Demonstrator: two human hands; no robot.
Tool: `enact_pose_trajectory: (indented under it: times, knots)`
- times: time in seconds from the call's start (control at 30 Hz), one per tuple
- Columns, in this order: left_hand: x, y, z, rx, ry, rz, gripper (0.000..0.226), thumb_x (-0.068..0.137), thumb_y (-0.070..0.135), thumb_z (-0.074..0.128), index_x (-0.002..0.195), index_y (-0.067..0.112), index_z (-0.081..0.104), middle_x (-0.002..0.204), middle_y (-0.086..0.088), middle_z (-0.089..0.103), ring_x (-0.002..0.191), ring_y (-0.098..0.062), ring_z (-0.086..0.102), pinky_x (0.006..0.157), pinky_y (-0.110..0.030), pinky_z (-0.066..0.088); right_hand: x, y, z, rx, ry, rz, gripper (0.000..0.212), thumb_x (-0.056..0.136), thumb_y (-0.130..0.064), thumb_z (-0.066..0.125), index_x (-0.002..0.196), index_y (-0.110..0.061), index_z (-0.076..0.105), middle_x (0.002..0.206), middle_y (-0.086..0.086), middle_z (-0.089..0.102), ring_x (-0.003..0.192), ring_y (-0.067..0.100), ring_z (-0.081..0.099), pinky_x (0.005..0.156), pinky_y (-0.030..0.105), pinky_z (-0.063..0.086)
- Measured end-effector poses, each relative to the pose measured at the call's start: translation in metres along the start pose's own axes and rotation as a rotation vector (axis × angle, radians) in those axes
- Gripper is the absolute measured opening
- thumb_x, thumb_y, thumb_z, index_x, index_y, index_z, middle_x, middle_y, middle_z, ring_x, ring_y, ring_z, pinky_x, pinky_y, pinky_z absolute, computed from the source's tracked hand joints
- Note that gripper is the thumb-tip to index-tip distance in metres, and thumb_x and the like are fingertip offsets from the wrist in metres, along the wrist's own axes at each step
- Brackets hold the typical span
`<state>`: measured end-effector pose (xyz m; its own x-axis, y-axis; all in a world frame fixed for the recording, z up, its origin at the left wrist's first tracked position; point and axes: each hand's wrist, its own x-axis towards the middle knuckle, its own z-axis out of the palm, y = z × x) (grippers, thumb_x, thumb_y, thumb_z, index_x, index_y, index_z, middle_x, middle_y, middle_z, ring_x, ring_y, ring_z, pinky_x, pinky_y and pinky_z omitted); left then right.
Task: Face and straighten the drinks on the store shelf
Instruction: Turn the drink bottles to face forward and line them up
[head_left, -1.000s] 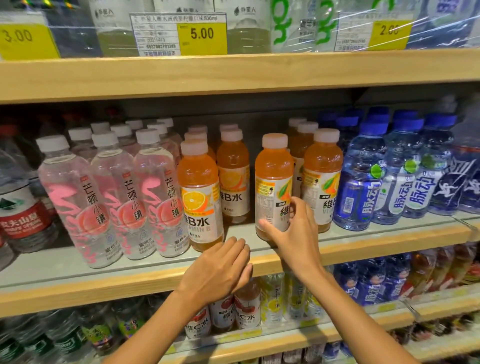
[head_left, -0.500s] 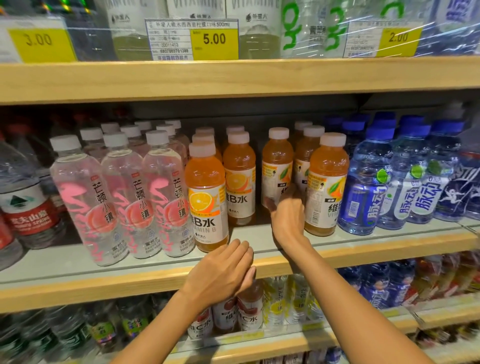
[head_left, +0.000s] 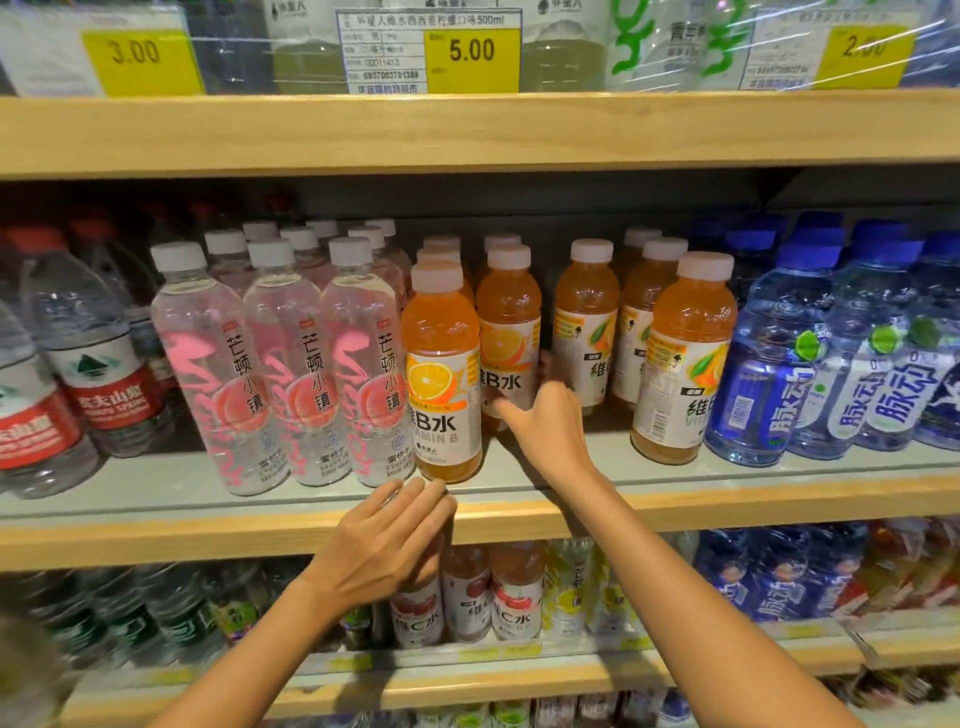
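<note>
Landmark: front orange bottle (head_left: 441, 374), label square-on. Left of it, the pink bottles (head_left: 283, 364) look faced. Just below it, left hand (head_left: 384, 545) lies flat on the shelf lip (head_left: 156, 540), fingers straight, holding nothing. Just right of it and set back, right hand (head_left: 545, 421) grips the second orange bottle (head_left: 506, 338), thumb on label, fingers round the far side. Likely step: fronting that one. Next: draw it level with the landmark, label out, without nudging neighbours.
</note>
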<state>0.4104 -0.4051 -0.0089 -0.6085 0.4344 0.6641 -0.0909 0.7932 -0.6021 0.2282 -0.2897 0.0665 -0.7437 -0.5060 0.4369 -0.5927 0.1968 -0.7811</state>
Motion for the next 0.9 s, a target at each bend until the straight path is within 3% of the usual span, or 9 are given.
enact_pose_trajectory:
  times: [0.07, 0.23, 0.33, 0.4, 0.47, 0.53, 0.63, 0.77, 0.9]
  knots:
    - [0.001, 0.001, 0.001, 0.039, 0.01, 0.016, 0.039, 0.101, 0.031, 0.03, 0.117, 0.004, 0.052, 0.105, -0.015, 0.072, 0.09, -0.026, 0.071, 0.09, -0.038, 0.041, 0.007, 0.004, 0.011, 0.019, -0.025, 0.044, 0.029, 0.079, -0.023, 0.073, 0.092, 0.002, 0.065, 0.079, 0.006, 0.069, 0.067, 0.013, 0.058, 0.048, 0.01, 0.034]
    - [0.003, 0.003, 0.004, 0.103, 0.043, 0.029, 0.037, 0.098, 0.03, 0.035, 0.114, 0.004, 0.056, 0.102, -0.013, 0.073, 0.093, -0.026, 0.064, 0.084, -0.036, 0.044, 0.015, 0.009, 0.023, 0.094, -0.03, 0.085, 0.045, 0.079, -0.022, 0.074, 0.111, 0.005, 0.057, 0.105, 0.017, 0.066, 0.099, 0.026, 0.062, 0.077, 0.026, 0.046]
    - [0.004, 0.003, 0.002, 0.103, 0.045, 0.025, 0.036, 0.099, 0.029, 0.035, 0.113, 0.003, 0.056, 0.102, -0.014, 0.072, 0.094, -0.027, 0.062, 0.084, -0.036, 0.044, 0.014, 0.006, 0.022, 0.112, -0.026, 0.099, 0.037, 0.078, -0.018, 0.075, 0.101, 0.008, 0.061, 0.094, 0.015, 0.067, 0.082, 0.018, 0.061, 0.057, 0.006, 0.038]
    - [0.007, 0.003, -0.001, 0.086, 0.043, 0.005, 0.035, 0.098, 0.029, 0.036, 0.113, 0.004, 0.056, 0.102, -0.014, 0.072, 0.092, -0.027, 0.065, 0.085, -0.036, 0.044, 0.009, 0.003, 0.018, 0.143, 0.015, 0.088, 0.021, 0.075, -0.012, 0.075, 0.078, 0.004, 0.061, 0.071, 0.007, 0.063, 0.063, 0.013, 0.053, 0.046, 0.005, 0.033]
    - [0.01, 0.004, -0.004, 0.059, 0.033, -0.024, 0.035, 0.098, 0.029, 0.036, 0.112, 0.003, 0.056, 0.102, -0.015, 0.072, 0.095, -0.027, 0.061, 0.086, -0.035, 0.044, 0.001, -0.002, 0.009, 0.164, 0.066, 0.044, 0.024, 0.073, -0.011, 0.075, 0.06, -0.009, 0.054, 0.057, -0.003, 0.056, 0.052, 0.008, 0.048, 0.046, 0.011, 0.036]
    - [0.011, 0.005, -0.007, 0.02, 0.012, -0.059, 0.038, 0.098, 0.028, 0.036, 0.108, 0.003, 0.063, 0.102, -0.016, 0.072, 0.094, -0.028, 0.064, 0.086, -0.036, 0.044, -0.008, -0.004, 0.0, 0.183, 0.055, 0.026, 0.024, 0.073, -0.023, 0.076, 0.075, -0.006, 0.059, 0.071, 0.005, 0.064, 0.065, 0.016, 0.06, 0.057, 0.029, 0.049]
    - [0.015, 0.009, -0.014, -0.047, -0.044, -0.13, 0.042, 0.096, 0.027, 0.039, 0.098, 0.002, 0.072, 0.102, -0.017, 0.071, 0.089, -0.029, 0.069, 0.084, -0.037, 0.051, -0.02, -0.005, -0.017, 0.139, 0.067, 0.034, 0.054, 0.071, -0.037, 0.078, 0.103, -0.004, 0.048, 0.096, 0.01, 0.063, 0.088, 0.024, 0.061, 0.071, 0.041, 0.052]
    - [0.029, 0.011, -0.032, -0.191, -0.132, -0.264, 0.031, 0.088, 0.025, 0.05, 0.093, 0.0, 0.069, 0.095, -0.015, 0.069, 0.082, -0.028, 0.066, 0.069, -0.036, 0.056, -0.045, -0.008, -0.044, 0.221, 0.046, -0.024, 0.057, 0.069, -0.029, 0.081, 0.11, -0.016, 0.044, 0.093, -0.006, 0.06, 0.083, 0.004, 0.059, 0.065, 0.011, 0.045]
    - [0.066, 0.019, -0.057, -0.495, -0.029, -0.695, 0.034, 0.093, 0.031, 0.045, 0.101, 0.003, 0.064, 0.097, -0.006, 0.065, 0.085, -0.013, 0.063, 0.069, -0.027, 0.05, -0.07, -0.011, -0.061, 0.371, -0.068, -0.009, 0.056, 0.069, -0.021, 0.083, 0.112, -0.02, 0.046, 0.092, -0.012, 0.063, 0.08, -0.008, 0.062, 0.064, 0.007, 0.048]
